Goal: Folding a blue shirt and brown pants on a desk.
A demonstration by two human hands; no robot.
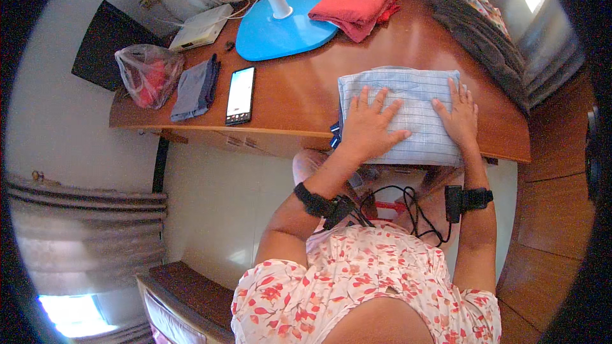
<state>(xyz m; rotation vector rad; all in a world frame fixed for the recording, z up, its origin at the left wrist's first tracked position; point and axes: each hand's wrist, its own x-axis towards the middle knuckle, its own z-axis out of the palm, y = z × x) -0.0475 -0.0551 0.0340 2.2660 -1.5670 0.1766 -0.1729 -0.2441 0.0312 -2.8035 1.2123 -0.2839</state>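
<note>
A folded light blue cloth with dark stripes [414, 130] lies on the wooden desk in front of me, its near edge at the desk's front edge. My left hand [371, 124] rests flat on the cloth's left half, fingers spread. On its right side my right hand [460, 116] lies flat too, fingers pointing to the far edge. Both palms press on the fabric and neither hand grips it. A bit of dark blue fabric [335, 134] pokes out at the cloth's left side.
Left on the desk [287, 99] lie a phone [240, 95], folded blue-grey cloth [193, 89] and a plastic bag [150, 75]. Farther back are a blue stand base [284, 24], folded red cloth [354, 9] and a dark heap of cloth [478, 41]. Black cables [414, 213] hang between my forearms.
</note>
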